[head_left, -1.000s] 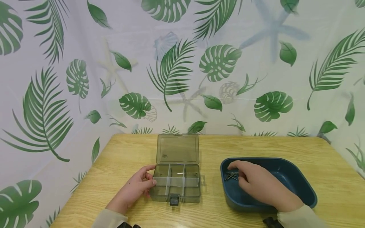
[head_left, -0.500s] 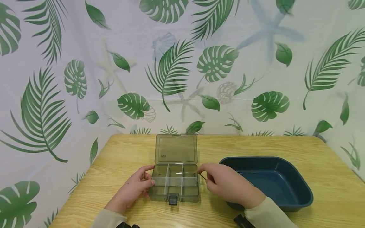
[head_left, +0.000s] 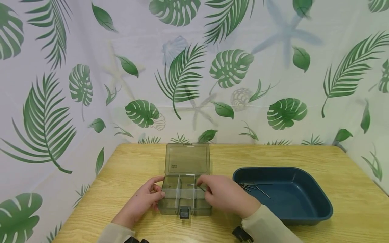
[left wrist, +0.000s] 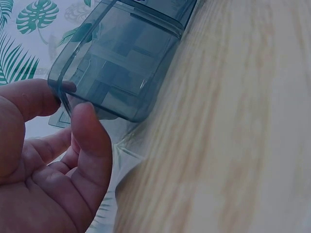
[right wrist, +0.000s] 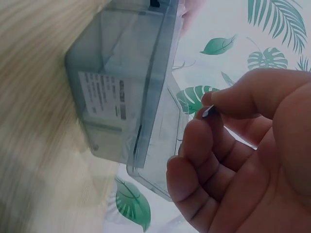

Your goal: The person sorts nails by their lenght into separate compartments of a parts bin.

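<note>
A smoky clear plastic compartment box [head_left: 170,205] sits on the table, its lid [head_left: 187,158] raised at the back. At its left side my left hand [head_left: 146,196] holds the wall between thumb and fingers; the left wrist view shows the fingertips at the corner of the box [left wrist: 121,68]. My right hand [head_left: 229,195] is over the box's back right compartment. Between its thumb and fingertips it pinches a thin metal nail [right wrist: 209,111], whose tip shows in the right wrist view. Several similar nails [head_left: 262,191] lie in the dark blue basin, some hidden behind the right hand.
The dark blue basin [head_left: 316,189] stands to the right of the box, partly behind the right forearm. A wooden table [head_left: 127,162] carries everything. Behind it hangs a white cloth [head_left: 255,135] printed with green leaves.
My right hand has come left from the basin to above the box, bringing a nail in its fingertips. The left hand keeps its hold on the box.
</note>
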Demonstrator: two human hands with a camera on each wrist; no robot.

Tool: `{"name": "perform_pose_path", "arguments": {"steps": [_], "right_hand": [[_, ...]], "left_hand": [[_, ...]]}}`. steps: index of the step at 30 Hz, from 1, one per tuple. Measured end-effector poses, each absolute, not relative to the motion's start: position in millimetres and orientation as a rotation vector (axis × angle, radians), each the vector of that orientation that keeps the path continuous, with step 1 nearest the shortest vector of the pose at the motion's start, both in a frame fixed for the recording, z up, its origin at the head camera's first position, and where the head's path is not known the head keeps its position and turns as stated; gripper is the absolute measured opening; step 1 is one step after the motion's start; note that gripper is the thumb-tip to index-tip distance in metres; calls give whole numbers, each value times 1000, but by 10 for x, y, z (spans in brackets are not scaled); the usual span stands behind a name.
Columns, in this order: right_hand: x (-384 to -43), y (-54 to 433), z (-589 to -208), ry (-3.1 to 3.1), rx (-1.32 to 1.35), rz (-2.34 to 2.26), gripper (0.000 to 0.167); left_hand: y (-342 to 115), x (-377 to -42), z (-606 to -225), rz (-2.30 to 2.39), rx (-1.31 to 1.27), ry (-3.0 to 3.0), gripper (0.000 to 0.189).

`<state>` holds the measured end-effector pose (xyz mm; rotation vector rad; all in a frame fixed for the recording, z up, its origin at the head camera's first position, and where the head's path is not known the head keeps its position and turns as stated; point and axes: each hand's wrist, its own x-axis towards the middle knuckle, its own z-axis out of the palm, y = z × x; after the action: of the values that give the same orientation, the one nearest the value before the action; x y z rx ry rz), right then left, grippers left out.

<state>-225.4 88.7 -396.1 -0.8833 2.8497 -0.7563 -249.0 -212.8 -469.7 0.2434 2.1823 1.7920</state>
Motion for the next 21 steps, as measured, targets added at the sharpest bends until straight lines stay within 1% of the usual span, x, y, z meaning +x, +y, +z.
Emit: {"name": "perform_pose_path", "arguments": {"steps": [9, 21], "right_hand": [[-2244, 869, -3945, 2851, -825, -755, 30], [-2216, 1147, -3867, 2947, -680, -704, 29]], "left_hand": [[-2121, -2476, -4675, 1791, 249, 2173, 63], [-2125, -2481, -4671, 1795, 242, 2171, 64]]}}
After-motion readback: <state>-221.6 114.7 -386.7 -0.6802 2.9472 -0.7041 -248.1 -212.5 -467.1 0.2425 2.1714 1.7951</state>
